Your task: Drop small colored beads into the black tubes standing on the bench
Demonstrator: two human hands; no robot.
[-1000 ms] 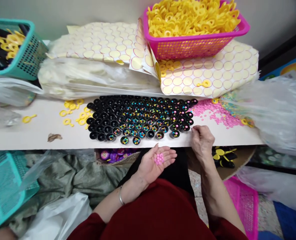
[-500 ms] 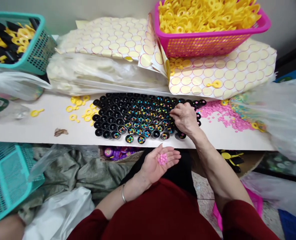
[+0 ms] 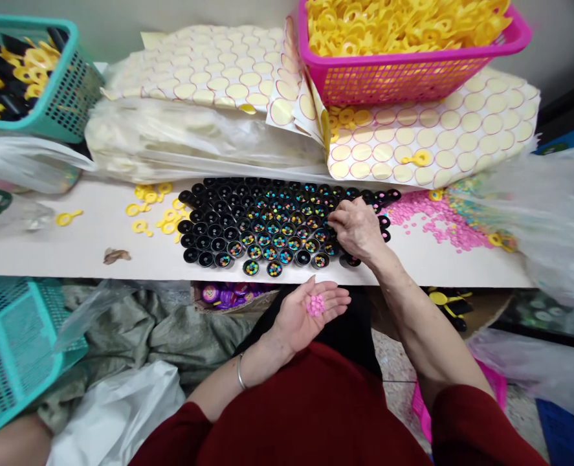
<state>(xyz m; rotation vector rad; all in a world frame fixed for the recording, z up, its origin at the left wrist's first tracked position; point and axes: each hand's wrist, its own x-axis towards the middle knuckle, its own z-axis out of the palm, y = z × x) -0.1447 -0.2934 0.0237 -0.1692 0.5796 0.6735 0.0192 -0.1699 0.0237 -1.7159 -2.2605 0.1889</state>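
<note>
Palm up and flat, my left hand (image 3: pixel 310 314) lies below the table edge with a small heap of pink pellets (image 3: pixel 315 305) resting on it. My right hand (image 3: pixel 357 226) is over the right part of the packed black cups (image 3: pixel 219 244), its fingers pinched together. Whatever sits between those fingertips is too small or hidden to see. Many middle cups contain coloured pellets (image 3: pixel 279 241) in blue, yellow and pink. Cups on the left show dark insides, and my right hand hides some on the right. Loose pink pellets (image 3: pixel 449 223) are spread right of the cups.
Yellow ring-ended pieces (image 3: pixel 170 220) lie left of the cups. Behind stand sticker sheets (image 3: pixel 209 65), a pink basket (image 3: pixel 388 74) of yellow pieces and a teal basket (image 3: pixel 68 97). A plastic bag (image 3: pixel 553 220) borders the right side. Below the table is a box of purple items (image 3: pixel 228 296).
The view has shifted slightly. My right hand stays over nearly the same cups with its fingers pinched, and my left palm still carries the pink pellets.
</note>
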